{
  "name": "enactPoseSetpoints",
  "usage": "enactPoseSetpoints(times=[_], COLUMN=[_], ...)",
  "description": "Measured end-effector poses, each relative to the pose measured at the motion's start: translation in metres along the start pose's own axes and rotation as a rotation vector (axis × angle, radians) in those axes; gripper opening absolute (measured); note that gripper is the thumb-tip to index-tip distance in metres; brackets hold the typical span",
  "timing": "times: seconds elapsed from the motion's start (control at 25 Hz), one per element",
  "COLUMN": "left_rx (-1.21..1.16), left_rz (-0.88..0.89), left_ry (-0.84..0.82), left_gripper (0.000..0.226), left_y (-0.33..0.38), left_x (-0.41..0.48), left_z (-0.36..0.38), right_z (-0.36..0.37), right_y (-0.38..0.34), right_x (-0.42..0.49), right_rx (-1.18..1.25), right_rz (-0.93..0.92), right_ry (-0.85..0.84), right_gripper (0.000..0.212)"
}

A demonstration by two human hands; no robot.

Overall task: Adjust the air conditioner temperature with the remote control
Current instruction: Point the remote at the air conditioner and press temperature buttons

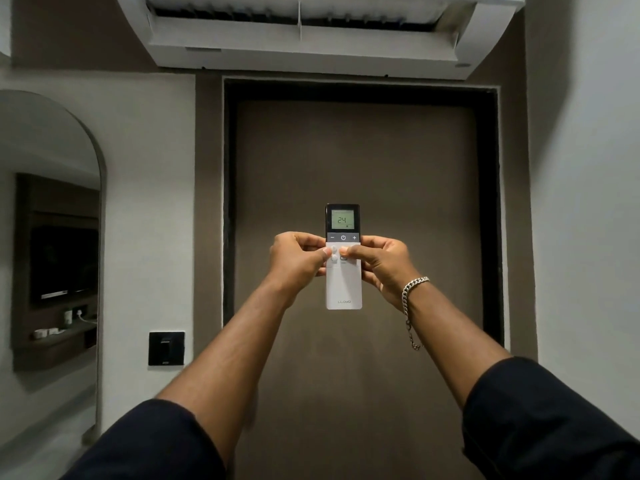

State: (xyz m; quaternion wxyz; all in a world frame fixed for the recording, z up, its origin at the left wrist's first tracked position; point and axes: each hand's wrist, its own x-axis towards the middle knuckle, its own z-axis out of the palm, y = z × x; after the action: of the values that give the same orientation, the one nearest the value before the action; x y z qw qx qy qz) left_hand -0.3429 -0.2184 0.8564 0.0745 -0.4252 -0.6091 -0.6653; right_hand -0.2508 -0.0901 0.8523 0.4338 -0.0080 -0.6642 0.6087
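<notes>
A white remote control [343, 289] with a black top stands upright in front of me, its lit screen showing 24. My left hand [296, 261] grips its left edge and my right hand [381, 265] grips its right edge. Both thumbs rest on the round buttons just under the minus, power and plus row. The white air conditioner [311, 43] hangs on the wall above, its flap open. A silver chain bracelet sits on my right wrist.
A brown door [356, 161] in a dark frame fills the wall behind the remote. A black wall switch [166, 348] sits left of the door. An arched mirror [52, 237] at far left reflects a television and a shelf.
</notes>
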Motion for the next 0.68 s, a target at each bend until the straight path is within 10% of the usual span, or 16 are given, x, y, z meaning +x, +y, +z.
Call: enactPoseSetpoints(times=[0.68], left_rx=[-0.024], left_rz=[0.003], left_ry=[-0.034], left_gripper=[0.027], left_y=[0.003], left_x=[0.001], left_z=[0.012], right_z=[-0.012], right_y=[-0.004], right_x=[-0.003], right_rx=[0.013], right_rz=[-0.004], right_ry=[0.032], right_gripper=[0.024])
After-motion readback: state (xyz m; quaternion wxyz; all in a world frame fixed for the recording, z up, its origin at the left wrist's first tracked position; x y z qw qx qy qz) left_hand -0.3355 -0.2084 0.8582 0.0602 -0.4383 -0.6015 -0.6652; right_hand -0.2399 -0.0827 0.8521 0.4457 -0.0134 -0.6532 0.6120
